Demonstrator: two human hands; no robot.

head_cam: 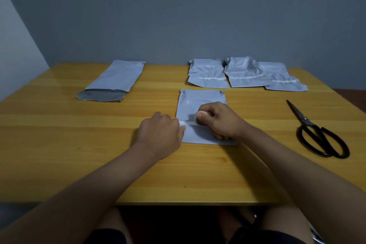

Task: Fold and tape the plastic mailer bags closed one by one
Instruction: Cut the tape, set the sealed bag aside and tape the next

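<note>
A folded grey mailer bag (200,101) lies in the middle of the wooden table (79,140). My right hand (219,121) grips a white tape roll (201,114) on top of the bag. A strip of tape (188,123) runs from the roll leftward across the fold. My left hand (160,134) pinches the strip's free end at the bag's left edge. Three folded and taped bags (245,75) lie in a row at the back right. One unfolded bag (114,79) with its dark flap open lies at the back left.
Black scissors (316,132) lie on the table to the right of my right arm, blades pointing away. A grey wall stands behind the table. My knees show below the near table edge.
</note>
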